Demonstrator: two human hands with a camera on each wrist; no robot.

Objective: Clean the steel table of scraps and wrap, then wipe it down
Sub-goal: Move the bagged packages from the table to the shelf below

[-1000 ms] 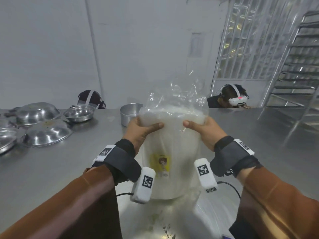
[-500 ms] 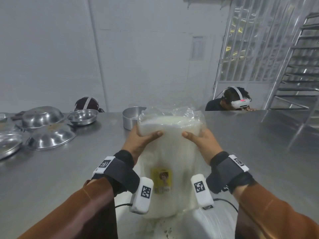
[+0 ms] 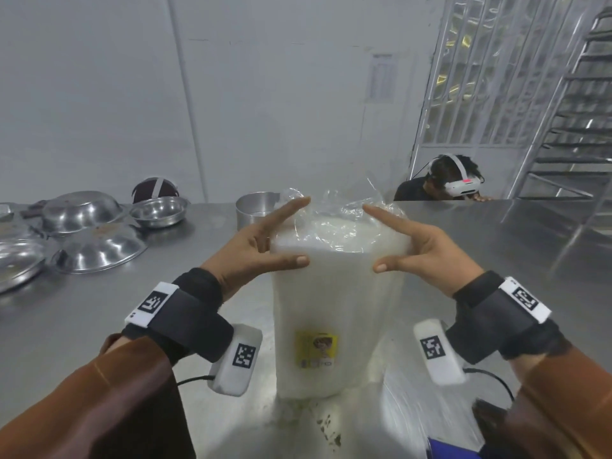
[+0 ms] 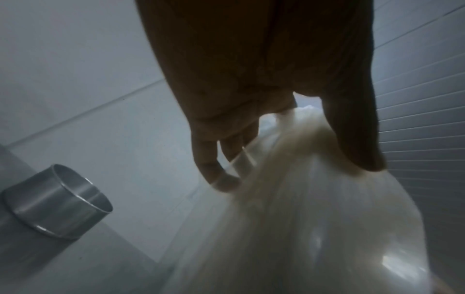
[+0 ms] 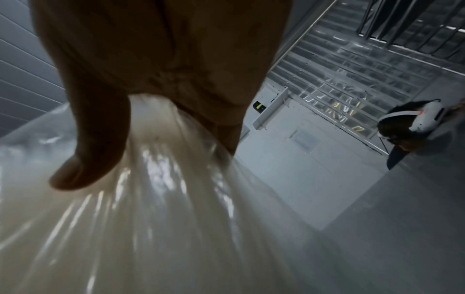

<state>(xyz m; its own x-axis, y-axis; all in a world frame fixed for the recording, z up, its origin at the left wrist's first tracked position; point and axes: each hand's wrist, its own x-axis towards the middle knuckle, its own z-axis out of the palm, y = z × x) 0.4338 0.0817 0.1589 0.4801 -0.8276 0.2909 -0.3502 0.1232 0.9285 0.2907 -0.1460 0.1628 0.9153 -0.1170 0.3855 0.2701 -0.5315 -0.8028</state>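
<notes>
A clear plastic bag of white grain (image 3: 334, 309) with a yellow label stands upright on the steel table (image 3: 99, 326). My left hand (image 3: 303, 230) flanks its top left corner, thumb touching the front and index finger straight over the crumpled top. My right hand (image 3: 371, 238) mirrors it at the top right corner. In the left wrist view my left hand (image 4: 294, 171) straddles the bag (image 4: 314, 228) with loosely spread fingers. The right wrist view shows my right hand (image 5: 148, 161) likewise over the bag (image 5: 151, 228). Dark scraps (image 3: 328, 425) and loose clear wrap (image 3: 414, 409) lie before the bag.
A steel pot (image 3: 255, 208) stands just behind the bag's left side. Steel bowls (image 3: 99, 250) and lids sit at the table's left end. A person wearing a headset (image 3: 443, 180) is beyond the far edge. A metal rack (image 3: 569, 111) stands at the right.
The bag came down from the air and now stands on the table. Both hands loosened from a firm grip, and their index fingers straightened over the top.
</notes>
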